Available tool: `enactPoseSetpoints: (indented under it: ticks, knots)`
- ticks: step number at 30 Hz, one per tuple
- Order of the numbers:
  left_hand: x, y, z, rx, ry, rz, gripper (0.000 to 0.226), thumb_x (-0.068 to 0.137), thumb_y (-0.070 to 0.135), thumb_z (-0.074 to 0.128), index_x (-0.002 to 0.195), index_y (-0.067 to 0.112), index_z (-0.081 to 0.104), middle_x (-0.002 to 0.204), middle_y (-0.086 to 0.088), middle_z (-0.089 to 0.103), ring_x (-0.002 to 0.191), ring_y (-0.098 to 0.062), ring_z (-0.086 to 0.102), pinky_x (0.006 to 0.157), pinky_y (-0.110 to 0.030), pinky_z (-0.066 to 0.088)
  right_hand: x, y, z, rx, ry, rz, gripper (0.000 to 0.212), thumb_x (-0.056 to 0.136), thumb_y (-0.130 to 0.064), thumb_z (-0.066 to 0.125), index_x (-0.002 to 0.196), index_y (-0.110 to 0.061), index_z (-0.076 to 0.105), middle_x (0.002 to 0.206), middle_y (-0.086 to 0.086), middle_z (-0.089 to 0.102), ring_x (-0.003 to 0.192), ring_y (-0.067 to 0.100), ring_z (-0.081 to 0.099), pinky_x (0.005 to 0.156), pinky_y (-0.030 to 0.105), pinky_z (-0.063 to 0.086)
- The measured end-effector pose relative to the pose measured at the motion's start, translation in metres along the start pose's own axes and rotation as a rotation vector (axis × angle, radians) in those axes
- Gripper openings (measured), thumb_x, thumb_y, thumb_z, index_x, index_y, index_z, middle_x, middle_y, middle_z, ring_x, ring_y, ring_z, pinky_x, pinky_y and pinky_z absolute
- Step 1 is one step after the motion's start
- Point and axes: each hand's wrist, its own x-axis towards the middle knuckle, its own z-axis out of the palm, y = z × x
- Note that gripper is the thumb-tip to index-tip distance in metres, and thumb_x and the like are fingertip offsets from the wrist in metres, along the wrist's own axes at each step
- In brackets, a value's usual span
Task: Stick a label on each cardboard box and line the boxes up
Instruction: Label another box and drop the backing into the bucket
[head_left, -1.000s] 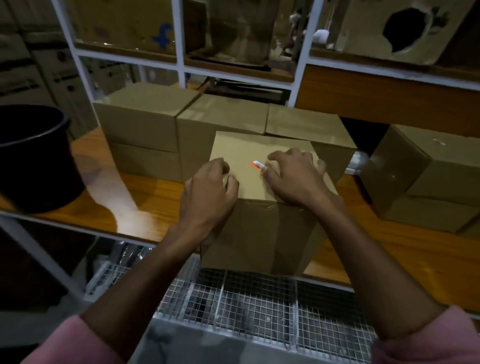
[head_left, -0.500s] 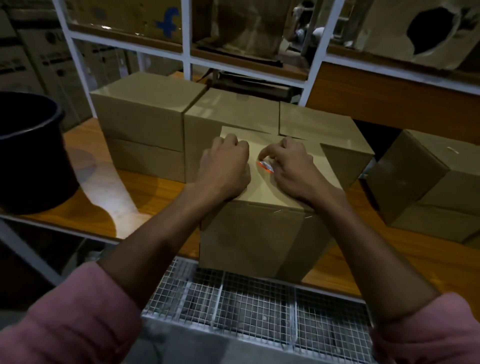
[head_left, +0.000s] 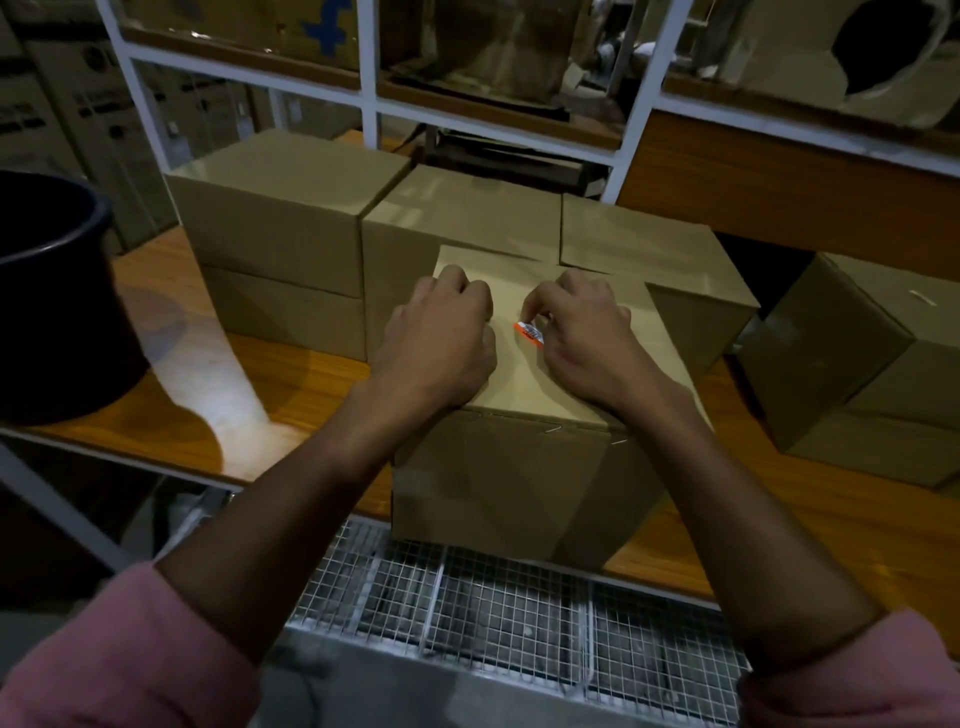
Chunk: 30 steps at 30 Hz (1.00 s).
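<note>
A brown cardboard box (head_left: 509, 483) stands at the front edge of the wooden shelf (head_left: 291, 395), right before me. A small orange and white label (head_left: 529, 331) lies on its top. My right hand (head_left: 582, 343) has its fingers curled over the label, fingertips pinching its far end against the lid. My left hand (head_left: 441, 338) rests on the box top to the left of the label with curled fingers, holding nothing that I can see. Behind this box stand three more plain boxes in a row: left (head_left: 280, 234), middle (head_left: 467, 213), right (head_left: 649, 244).
A black bucket (head_left: 47, 301) sits at the left end of the shelf. Another cardboard box (head_left: 852, 364) stands askew at the right. White rack posts (head_left: 631, 98) rise behind the row. A wire mesh shelf (head_left: 493, 613) lies below the front edge.
Both hands slid away from me along the box top, and my right fingertips closed over the label's end. The view moved closer to the boxes.
</note>
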Motion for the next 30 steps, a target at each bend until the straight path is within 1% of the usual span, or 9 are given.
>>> enactPoseSetpoints:
  ticks: [4, 9, 11, 14, 19, 23, 24, 28, 30]
  knots:
    - [-0.0001, 0.0003, 0.0003, 0.004, 0.006, 0.001, 0.026, 0.099, 0.025, 0.049, 0.12, 0.017, 0.061, 0.127, -0.004, 0.052, 0.117, -0.024, 0.049, 0.091, -0.047, 0.05, -0.0004, 0.0014, -0.0006, -0.009, -0.01, -0.011, 0.024, 0.093, -0.013, 0.058, 0.113, -0.027, 0.06, 0.117, -0.005, 0.044, 0.12, 0.022, 0.04, 0.09, 0.038, 0.028]
    - [-0.0006, 0.0002, 0.0005, 0.0, 0.023, 0.002, 0.026, 0.1, 0.024, 0.048, 0.121, 0.017, 0.061, 0.127, -0.003, 0.052, 0.116, -0.022, 0.05, 0.09, -0.042, 0.049, -0.0017, 0.0019, -0.0012, 0.037, -0.002, -0.008, 0.026, 0.087, -0.006, 0.058, 0.103, -0.026, 0.051, 0.114, -0.005, 0.044, 0.114, 0.023, 0.04, 0.087, 0.038, 0.027]
    - [-0.0011, 0.0005, 0.0005, 0.003, 0.022, 0.001, 0.027, 0.1, 0.025, 0.048, 0.122, 0.017, 0.061, 0.128, -0.003, 0.052, 0.116, -0.022, 0.049, 0.091, -0.042, 0.048, -0.0018, 0.0025, -0.0013, 0.046, 0.005, -0.001, 0.031, 0.087, -0.006, 0.058, 0.11, -0.025, 0.052, 0.121, -0.002, 0.049, 0.117, 0.024, 0.042, 0.088, 0.038, 0.03]
    - [-0.0015, 0.0014, 0.0009, 0.007, 0.021, -0.008, 0.027, 0.1, 0.026, 0.048, 0.123, 0.018, 0.06, 0.127, -0.002, 0.052, 0.117, -0.021, 0.05, 0.092, -0.043, 0.049, -0.0014, 0.0037, 0.0, -0.002, -0.021, -0.01, 0.033, 0.091, -0.01, 0.058, 0.121, -0.025, 0.058, 0.128, 0.0, 0.048, 0.124, 0.024, 0.039, 0.091, 0.039, 0.028]
    - [-0.0019, 0.0025, 0.0006, 0.019, 0.025, -0.022, 0.027, 0.1, 0.025, 0.048, 0.123, 0.019, 0.06, 0.128, -0.002, 0.052, 0.117, -0.02, 0.05, 0.091, -0.041, 0.049, -0.0008, 0.0029, 0.0, 0.0, -0.028, -0.012, 0.027, 0.091, -0.014, 0.06, 0.114, -0.029, 0.059, 0.125, -0.002, 0.046, 0.122, 0.023, 0.037, 0.091, 0.039, 0.026]
    - [-0.0016, 0.0033, 0.0008, 0.025, 0.023, -0.032, 0.027, 0.1, 0.026, 0.048, 0.123, 0.019, 0.06, 0.128, -0.001, 0.051, 0.117, -0.021, 0.05, 0.092, -0.042, 0.049, -0.0023, 0.002, -0.0017, 0.04, -0.021, -0.014, 0.019, 0.091, -0.012, 0.056, 0.1, -0.028, 0.055, 0.114, -0.006, 0.042, 0.115, 0.023, 0.038, 0.088, 0.038, 0.024]
    - [-0.0016, 0.0034, 0.0008, 0.023, 0.022, -0.033, 0.027, 0.1, 0.026, 0.048, 0.123, 0.019, 0.06, 0.128, -0.001, 0.051, 0.116, -0.021, 0.05, 0.092, -0.042, 0.049, -0.0027, 0.0022, -0.0023, 0.056, -0.016, -0.009, 0.019, 0.091, -0.011, 0.056, 0.1, -0.028, 0.054, 0.114, -0.005, 0.043, 0.115, 0.023, 0.039, 0.088, 0.039, 0.025]
    - [-0.0017, 0.0036, 0.0002, 0.014, 0.018, -0.03, 0.027, 0.1, 0.025, 0.047, 0.121, 0.017, 0.062, 0.127, -0.003, 0.052, 0.116, -0.022, 0.051, 0.093, -0.045, 0.05, -0.0014, 0.003, -0.0026, 0.026, -0.029, 0.003, 0.033, 0.091, -0.011, 0.06, 0.12, -0.027, 0.058, 0.129, 0.0, 0.049, 0.124, 0.025, 0.039, 0.094, 0.044, 0.031]
    - [-0.0022, 0.0037, -0.0004, 0.016, 0.016, -0.034, 0.027, 0.1, 0.025, 0.047, 0.121, 0.017, 0.062, 0.127, -0.002, 0.052, 0.117, -0.022, 0.05, 0.093, -0.046, 0.049, -0.0006, 0.0025, -0.0018, 0.006, -0.031, -0.001, 0.031, 0.092, -0.014, 0.062, 0.119, -0.029, 0.06, 0.129, 0.0, 0.048, 0.125, 0.025, 0.038, 0.096, 0.044, 0.03]
